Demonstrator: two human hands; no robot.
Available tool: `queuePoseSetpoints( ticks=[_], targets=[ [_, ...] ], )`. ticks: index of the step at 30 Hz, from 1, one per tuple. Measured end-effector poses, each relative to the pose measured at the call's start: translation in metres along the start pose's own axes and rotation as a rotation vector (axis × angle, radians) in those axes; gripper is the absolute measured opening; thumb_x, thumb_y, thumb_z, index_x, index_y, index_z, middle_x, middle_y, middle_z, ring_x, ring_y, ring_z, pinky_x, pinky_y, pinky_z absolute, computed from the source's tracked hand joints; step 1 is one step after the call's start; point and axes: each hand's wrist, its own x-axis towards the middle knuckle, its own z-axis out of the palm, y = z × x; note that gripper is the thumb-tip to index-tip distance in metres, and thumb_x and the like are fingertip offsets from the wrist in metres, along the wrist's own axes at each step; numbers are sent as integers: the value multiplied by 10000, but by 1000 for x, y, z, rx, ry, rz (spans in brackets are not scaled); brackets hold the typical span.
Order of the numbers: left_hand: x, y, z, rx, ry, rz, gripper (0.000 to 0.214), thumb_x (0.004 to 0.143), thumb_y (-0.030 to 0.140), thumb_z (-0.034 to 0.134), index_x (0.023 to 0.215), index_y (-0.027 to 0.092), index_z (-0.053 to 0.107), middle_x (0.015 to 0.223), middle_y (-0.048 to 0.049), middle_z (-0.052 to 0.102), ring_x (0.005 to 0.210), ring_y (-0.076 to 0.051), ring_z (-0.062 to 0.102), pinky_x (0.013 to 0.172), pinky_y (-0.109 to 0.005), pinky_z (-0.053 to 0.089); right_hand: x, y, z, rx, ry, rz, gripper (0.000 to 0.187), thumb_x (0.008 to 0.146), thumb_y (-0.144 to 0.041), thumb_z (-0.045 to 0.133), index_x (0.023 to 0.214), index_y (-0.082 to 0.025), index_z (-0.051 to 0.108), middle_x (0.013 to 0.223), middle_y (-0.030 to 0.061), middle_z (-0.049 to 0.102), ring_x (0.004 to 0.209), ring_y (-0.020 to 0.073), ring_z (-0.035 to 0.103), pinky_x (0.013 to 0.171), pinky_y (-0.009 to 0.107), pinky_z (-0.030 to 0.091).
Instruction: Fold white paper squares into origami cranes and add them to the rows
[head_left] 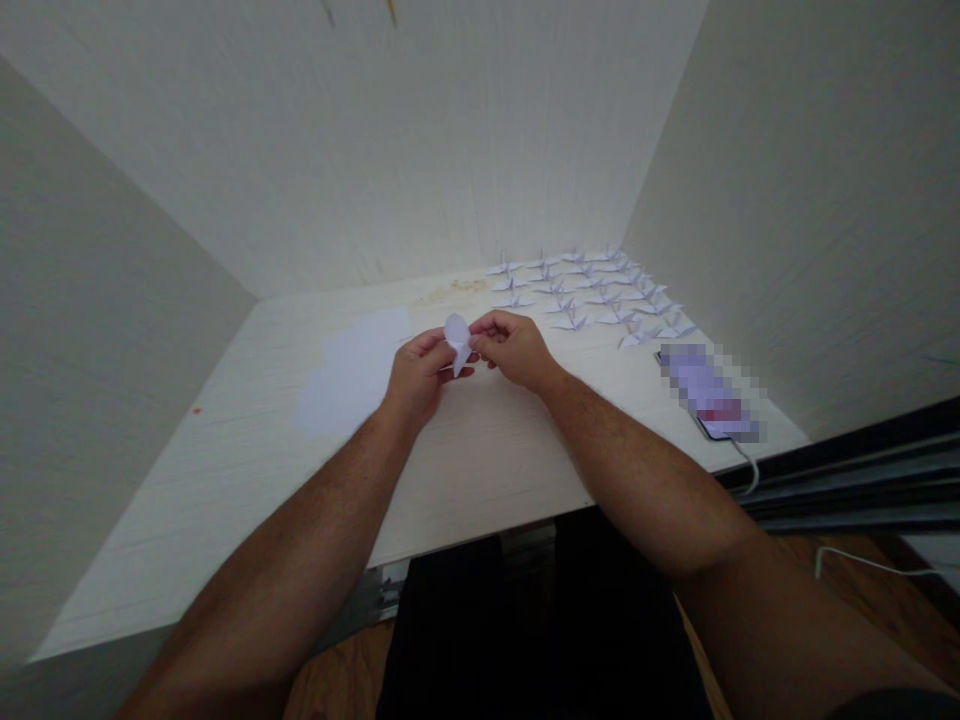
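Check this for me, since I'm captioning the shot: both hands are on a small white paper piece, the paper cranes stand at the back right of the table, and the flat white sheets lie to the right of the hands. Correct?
Not quite: the flat white sheets lie to the left of the hands, not the right, as the head view shows.

The folded paper (457,345) is partly covered by the left hand (418,372). Left of it, part of the paper sheets (352,370) is hidden. Right of it, the phone screen (705,392) is blurred by blocks; behind and right of the folded paper, creases on the paper cranes (602,299) are too small to tell.
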Motion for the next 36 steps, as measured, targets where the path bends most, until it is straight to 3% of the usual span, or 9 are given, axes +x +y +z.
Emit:
queuePoseSetpoints(
  ticks=[4,7,13,17,26,36],
  targets=[
    [4,-3,-3,107,68,77,175,630,194,732,802,162,733,704,-14,679,590,-116,590,531,-233,461,-1,1,1,-1,-19,-5,170,774,-290,674,892,-167,663,627,-35,610,521,85,551,466,202,479],
    [6,-3,-4,48,80,72,188,596,159,726,783,159,710,687,-2,667,565,-102,573,493,-212,426,-3,0,3,59,-46,4,168,775,-266,665,913,-172,665,668,-23,637,581,96,596,498,207,517],
    [1,-1,0,9,23,43,281,532,119,770,786,162,657,722,-10,691,617,-142,657,574,-270,546,-2,0,4,116,-62,33,139,751,-210,666,881,-169,640,743,-8,673,618,96,624,514,203,521],
    [0,-2,0,41,50,56,257,554,145,773,772,169,639,736,-8,693,637,-150,684,652,-309,585,-3,-4,3,55,-54,15,96,761,-232,667,828,-168,648,647,-22,639,537,81,562,506,209,499],
    [1,1,-1,265,194,174,133,628,186,743,750,176,691,676,-3,660,582,-121,618,588,-261,544,-5,-2,4,-132,21,-21,132,749,-293,677,767,-162,677,639,-7,643,575,103,564,550,230,478],
    [1,-1,-3,306,179,286,106,637,169,712,741,191,719,628,20,664,564,-115,602,577,-243,492,-8,-3,4,-262,-17,-91,173,766,-326,644,736,-156,657,631,-12,630,585,100,535,578,226,418]
  ],
)
